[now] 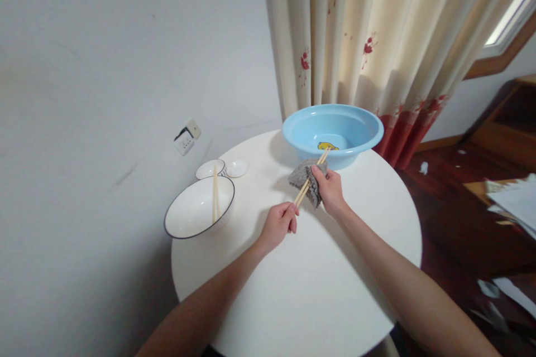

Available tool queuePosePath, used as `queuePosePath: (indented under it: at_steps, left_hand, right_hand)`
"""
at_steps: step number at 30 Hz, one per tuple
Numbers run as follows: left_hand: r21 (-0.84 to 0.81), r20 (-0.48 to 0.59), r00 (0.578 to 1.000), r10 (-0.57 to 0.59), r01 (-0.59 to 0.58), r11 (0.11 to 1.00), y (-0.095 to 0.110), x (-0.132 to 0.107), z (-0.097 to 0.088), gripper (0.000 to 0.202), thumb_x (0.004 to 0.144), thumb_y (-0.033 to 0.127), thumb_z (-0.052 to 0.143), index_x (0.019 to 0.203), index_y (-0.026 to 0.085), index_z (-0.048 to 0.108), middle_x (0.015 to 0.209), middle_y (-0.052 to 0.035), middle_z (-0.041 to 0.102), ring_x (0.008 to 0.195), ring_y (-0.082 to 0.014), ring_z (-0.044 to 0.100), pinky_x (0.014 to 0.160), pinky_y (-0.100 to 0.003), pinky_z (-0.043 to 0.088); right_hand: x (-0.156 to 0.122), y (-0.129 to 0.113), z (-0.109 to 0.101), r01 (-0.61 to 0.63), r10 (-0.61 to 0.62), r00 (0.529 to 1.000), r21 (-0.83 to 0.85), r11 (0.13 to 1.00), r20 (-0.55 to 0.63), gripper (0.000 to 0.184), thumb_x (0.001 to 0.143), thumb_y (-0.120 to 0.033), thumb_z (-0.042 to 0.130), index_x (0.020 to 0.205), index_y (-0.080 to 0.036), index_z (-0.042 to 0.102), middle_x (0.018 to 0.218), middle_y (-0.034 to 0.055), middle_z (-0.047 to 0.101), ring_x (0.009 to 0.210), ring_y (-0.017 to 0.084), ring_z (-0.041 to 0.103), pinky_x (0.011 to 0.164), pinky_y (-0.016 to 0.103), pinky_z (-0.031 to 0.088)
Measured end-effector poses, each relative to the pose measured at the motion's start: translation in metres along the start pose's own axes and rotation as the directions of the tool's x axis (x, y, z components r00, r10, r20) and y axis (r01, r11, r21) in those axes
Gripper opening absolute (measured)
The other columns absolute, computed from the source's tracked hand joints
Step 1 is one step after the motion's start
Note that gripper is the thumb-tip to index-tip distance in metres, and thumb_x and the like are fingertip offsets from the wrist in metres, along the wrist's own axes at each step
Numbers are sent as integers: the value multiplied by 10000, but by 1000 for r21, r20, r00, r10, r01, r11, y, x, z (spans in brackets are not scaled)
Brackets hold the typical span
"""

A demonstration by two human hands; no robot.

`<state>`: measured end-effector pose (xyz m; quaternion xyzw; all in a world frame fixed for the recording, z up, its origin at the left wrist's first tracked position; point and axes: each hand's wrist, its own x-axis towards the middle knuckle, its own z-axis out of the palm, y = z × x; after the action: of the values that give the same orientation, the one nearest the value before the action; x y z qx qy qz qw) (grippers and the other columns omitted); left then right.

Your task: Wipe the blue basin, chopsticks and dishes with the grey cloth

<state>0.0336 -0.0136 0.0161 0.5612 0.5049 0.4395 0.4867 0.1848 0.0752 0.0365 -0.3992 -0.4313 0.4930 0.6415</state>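
My left hand (280, 224) is closed around the lower ends of a pair of light wooden chopsticks (301, 194), held slantwise over the table. My right hand (329, 188) grips a grey cloth (302, 173), which is folded against the middle of the same chopsticks. Their far tips reach up in front of the near rim of a light blue basin (291, 133). A yellow cartoon figure shows on the basin's inside.
On the left of the round white table (268, 290) stands a large white bowl (188, 215) with a dark rim, another pair of chopsticks (215, 195) leaning in it. Behind it are a smaller bowl (207, 169) and a small white dish (238, 168). A curtain (347, 28) hangs behind the basin.
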Motion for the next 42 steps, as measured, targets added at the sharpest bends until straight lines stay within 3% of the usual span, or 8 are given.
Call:
queuePosePath:
  at_steps: [7,10,16,23,38,42]
  left_hand:
    - [72,97,995,-7,0,997,-3,-4,0,403,920,507,460,756,159,580,428,27,527,375,-82,372,422,-208,274]
    - [93,96,995,-4,-5,996,-2,-5,0,390,923,487,461,756,157,587,433,25,532,383,-83,385,432,-207,279]
    - [94,66,998,18,-24,995,-1,-6,0,400,923,502,465,757,158,582,434,23,537,380,-84,372,433,-212,283]
    - [62,-1,999,32,-32,998,2,-3,1,449,906,577,480,773,160,581,426,26,529,388,-95,405,437,-212,326]
    - [-17,-78,997,23,-24,1000,1,-2,1,496,909,619,459,852,146,600,441,26,544,393,-98,421,442,-214,326]
    - [-20,-63,998,18,-19,1000,2,-1,1,517,879,659,484,800,157,577,413,45,493,371,-88,389,421,-211,277]
  right_hand:
    - [19,-9,-18,44,21,974,277,960,-228,439,643,-523,812,767,-117,699,705,23,692,609,137,592,572,247,491]
    - [23,-9,-21,61,33,962,333,941,-270,434,639,-507,824,783,-117,698,733,31,709,641,145,627,596,251,516]
    - [14,-8,-13,7,37,990,304,953,-140,480,678,-586,772,804,-130,686,720,29,702,633,145,622,605,257,512]
    - [-4,8,-2,-30,28,997,35,999,70,497,740,-633,698,712,-140,643,628,3,602,586,127,503,547,237,408]
    - [-16,11,7,-105,95,987,74,992,133,529,712,-655,710,686,-132,638,614,6,607,551,119,468,524,243,374]
    - [-17,9,8,-123,109,982,81,989,157,513,701,-639,731,709,-131,658,644,21,638,561,129,500,533,251,396]
